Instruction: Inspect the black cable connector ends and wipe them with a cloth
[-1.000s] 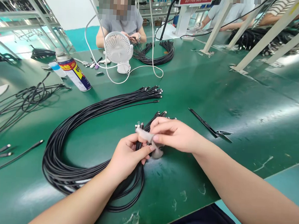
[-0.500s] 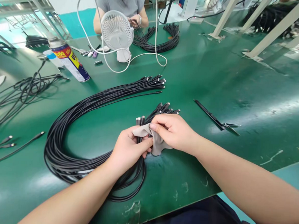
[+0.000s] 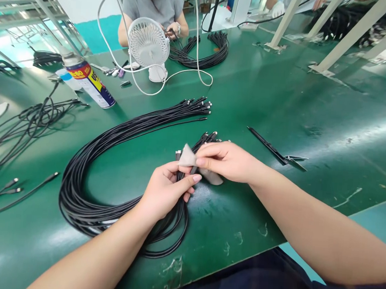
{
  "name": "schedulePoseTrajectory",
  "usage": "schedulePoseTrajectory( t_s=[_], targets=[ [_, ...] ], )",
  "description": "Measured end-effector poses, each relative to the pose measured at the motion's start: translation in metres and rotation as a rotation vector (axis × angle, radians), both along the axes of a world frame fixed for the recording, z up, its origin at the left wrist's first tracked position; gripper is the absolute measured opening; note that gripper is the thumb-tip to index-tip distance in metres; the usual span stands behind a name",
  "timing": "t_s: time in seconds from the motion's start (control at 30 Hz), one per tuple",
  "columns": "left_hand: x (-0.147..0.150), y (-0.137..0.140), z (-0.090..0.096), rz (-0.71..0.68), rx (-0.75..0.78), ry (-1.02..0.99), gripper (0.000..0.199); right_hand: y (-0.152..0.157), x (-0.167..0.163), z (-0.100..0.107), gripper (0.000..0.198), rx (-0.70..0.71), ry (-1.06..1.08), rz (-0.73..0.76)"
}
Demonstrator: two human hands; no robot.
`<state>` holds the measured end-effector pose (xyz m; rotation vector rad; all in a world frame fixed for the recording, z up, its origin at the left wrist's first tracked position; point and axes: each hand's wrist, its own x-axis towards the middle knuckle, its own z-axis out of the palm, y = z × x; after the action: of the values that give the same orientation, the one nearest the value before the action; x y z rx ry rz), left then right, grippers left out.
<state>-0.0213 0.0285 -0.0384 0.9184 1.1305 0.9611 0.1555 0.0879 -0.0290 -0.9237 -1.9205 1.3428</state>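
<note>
My left hand (image 3: 166, 186) is closed around several black cables, whose metal-tipped plugs (image 3: 178, 154) poke up past the index finger. Pinched between thumb and fingers of my right hand (image 3: 226, 161) is a grey cloth (image 3: 187, 156); one corner stands up over the left hand's cables and the rest hangs below the right hand. The looped bundle of black cables (image 3: 74, 189) curves round to the left on the green table. Its far plug ends (image 3: 202, 105) lie beyond my hands, and more plugs (image 3: 209, 137) show just behind my right hand.
A spray can (image 3: 92, 84) and a white fan (image 3: 149, 46) with a white cord stand at the back left. Black tweezers (image 3: 268, 145) lie to the right. Loose cables (image 3: 40, 117) are at the left. Across the table a person (image 3: 155, 11) handles cables near another coil (image 3: 218, 54).
My right hand has lifted the cloth slightly, up off the left thumb, and its corner now points upward. The left hand keeps its hold on the cables.
</note>
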Motion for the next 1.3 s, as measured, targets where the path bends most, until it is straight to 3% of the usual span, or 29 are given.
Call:
schedulePoseTrajectory(
  t_s=[0.1,0.2,0.3,0.37,0.57,0.7,0.83,1.1,1.2,1.3],
  targets=[
    [-0.003,0.0,-0.002,-0.069,0.028,-0.061,0.024,0.003,-0.001,-0.008,0.015,-0.035,0.11,0.175],
    [-0.004,-0.001,-0.001,-0.144,0.022,-0.095,0.025,0.004,-0.002,-0.01,0.013,-0.089,0.215,0.176],
    [-0.005,0.0,-0.001,-0.166,-0.002,-0.107,0.027,0.0,-0.004,-0.007,0.02,-0.094,0.188,0.122],
    [-0.005,0.001,-0.002,-0.17,-0.022,-0.101,0.028,-0.003,-0.005,-0.005,0.021,0.003,0.086,0.074],
    [-0.004,0.003,-0.003,-0.156,-0.055,-0.056,0.028,-0.012,-0.014,-0.011,0.023,0.548,-0.136,-0.11],
    [-0.003,0.003,-0.001,-0.148,-0.064,-0.035,0.03,-0.011,-0.015,-0.014,0.021,0.617,-0.186,-0.233],
    [-0.002,0.002,0.001,-0.145,-0.075,-0.017,0.029,-0.005,-0.008,-0.004,0.021,0.531,-0.156,-0.306],
    [-0.002,0.001,-0.001,-0.136,-0.05,-0.023,0.031,-0.009,-0.009,0.004,0.021,0.01,0.051,0.083],
    [-0.003,0.001,-0.001,-0.147,-0.049,-0.01,0.032,-0.007,-0.009,0.0,0.012,-0.217,0.09,0.105],
    [-0.003,0.001,-0.002,-0.163,-0.051,0.018,0.033,-0.005,-0.008,-0.002,0.017,-0.228,0.044,0.064]
  ],
)
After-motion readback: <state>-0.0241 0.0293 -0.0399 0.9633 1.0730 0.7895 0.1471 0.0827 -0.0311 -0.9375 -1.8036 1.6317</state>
